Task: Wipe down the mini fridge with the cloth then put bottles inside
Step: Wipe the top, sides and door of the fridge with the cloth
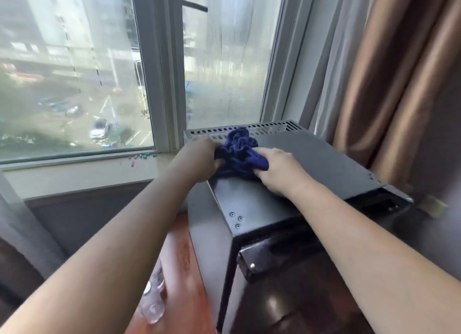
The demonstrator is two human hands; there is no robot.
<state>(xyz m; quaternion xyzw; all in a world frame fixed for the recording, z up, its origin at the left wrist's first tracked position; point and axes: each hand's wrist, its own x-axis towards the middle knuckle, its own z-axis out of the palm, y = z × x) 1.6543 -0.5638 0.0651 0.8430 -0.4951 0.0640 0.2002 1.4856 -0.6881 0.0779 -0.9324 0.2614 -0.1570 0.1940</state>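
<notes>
A black mini fridge (pixel 311 159) stands below the window, its flat top facing me and its door shut. A crumpled dark blue cloth (pixel 239 151) lies on the top near the rear vent grille. My left hand (pixel 202 159) grips the cloth's left side. My right hand (pixel 277 171) grips its right side, knuckles resting on the fridge top. A clear plastic bottle (pixel 153 301) stands on the reddish wooden surface (pixel 184 271) to the fridge's left, partly hidden behind my left forearm.
A large window (pixel 99 71) with a pale sill (pixel 74 169) runs behind the fridge; small coloured bits lie on the sill. Brown curtains (pixel 399 84) hang at the right, close to the fridge's back corner. A sheer curtain hangs at the far left.
</notes>
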